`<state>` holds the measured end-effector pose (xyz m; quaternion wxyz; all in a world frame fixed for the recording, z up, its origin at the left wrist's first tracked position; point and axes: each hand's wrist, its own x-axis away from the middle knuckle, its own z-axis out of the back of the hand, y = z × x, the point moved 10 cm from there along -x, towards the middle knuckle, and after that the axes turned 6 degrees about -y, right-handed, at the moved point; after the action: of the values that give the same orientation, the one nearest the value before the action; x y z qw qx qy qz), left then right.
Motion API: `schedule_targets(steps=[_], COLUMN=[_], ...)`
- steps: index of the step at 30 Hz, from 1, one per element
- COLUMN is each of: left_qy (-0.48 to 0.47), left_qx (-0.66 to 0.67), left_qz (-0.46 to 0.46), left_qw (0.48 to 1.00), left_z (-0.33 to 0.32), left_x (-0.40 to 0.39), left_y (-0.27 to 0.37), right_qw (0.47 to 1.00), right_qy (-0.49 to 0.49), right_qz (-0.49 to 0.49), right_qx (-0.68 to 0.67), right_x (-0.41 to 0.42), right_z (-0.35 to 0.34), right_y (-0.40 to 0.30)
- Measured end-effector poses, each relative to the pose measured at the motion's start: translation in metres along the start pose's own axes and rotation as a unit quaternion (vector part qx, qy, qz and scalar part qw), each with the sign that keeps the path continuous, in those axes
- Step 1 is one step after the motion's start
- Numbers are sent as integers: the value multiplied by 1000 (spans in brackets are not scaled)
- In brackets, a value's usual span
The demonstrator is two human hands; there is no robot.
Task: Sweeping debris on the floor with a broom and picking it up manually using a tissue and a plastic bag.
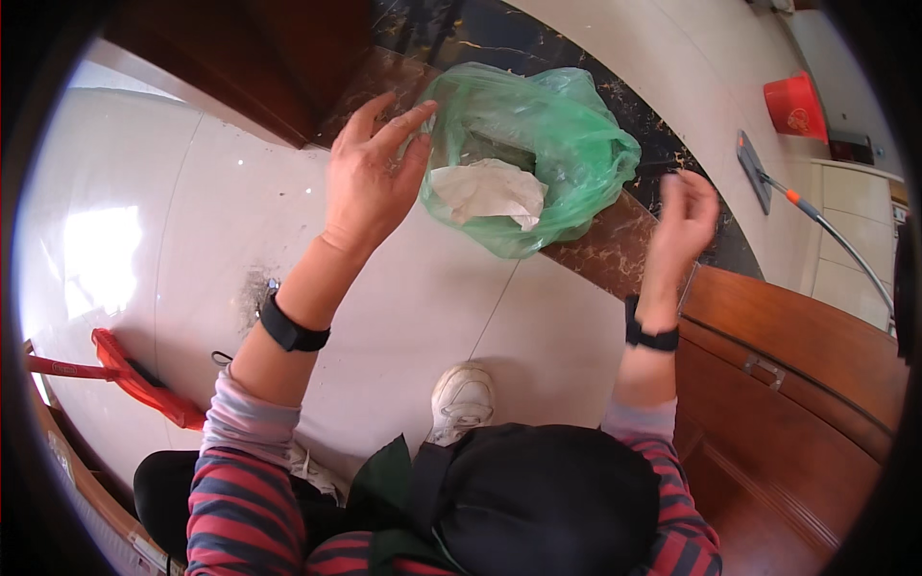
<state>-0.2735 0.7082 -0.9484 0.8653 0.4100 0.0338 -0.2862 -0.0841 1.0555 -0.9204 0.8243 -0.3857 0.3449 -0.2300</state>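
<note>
A green translucent plastic bag [576, 151] lies with its mouth open over a floor threshold. Inside it are a crumpled whitish paper [490, 191] and a dark piece [504, 150] that I cannot identify. My left hand [378, 169] is at the bag's left rim, fingers spread and nothing in them; whether the fingertips touch the plastic is unclear. To the right of the bag, and apart from it, my right hand [688, 212] is raised above the dark marbled stone. Motion blurs its loosely curled fingers, and I see nothing held there.
Grey dirt [258, 291] is heaped on the pale tiles at left, near a red dustpan [151, 389]. A brown wooden door [763, 403] stands at right. Beyond the threshold are a flat mop [755, 173] and a red bucket [796, 108]. Dark wood [288, 65] rises at upper left.
</note>
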Motion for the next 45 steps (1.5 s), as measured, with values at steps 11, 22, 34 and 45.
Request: schedule_targets(steps=[11,22,34,45], left_qy=[-35,-169,-200,-204], left_qx=[22,-20,6,21], left_qz=[-44,59,13,-14], left_qw=[998,984,980,979], left_z=[136,240,220,200], left_x=[-4,46,85,77], left_y=[36,22,32,34], right_qw=[943,996,879,933], right_qy=[-233,-57,-436,-77], right_qz=[128,13,172,351], right_qx=[201,70,87,-28], right_x=[47,11,170,131], right_z=[-131,-28,-193,-87], right_y=[-95,-130,-168,-260])
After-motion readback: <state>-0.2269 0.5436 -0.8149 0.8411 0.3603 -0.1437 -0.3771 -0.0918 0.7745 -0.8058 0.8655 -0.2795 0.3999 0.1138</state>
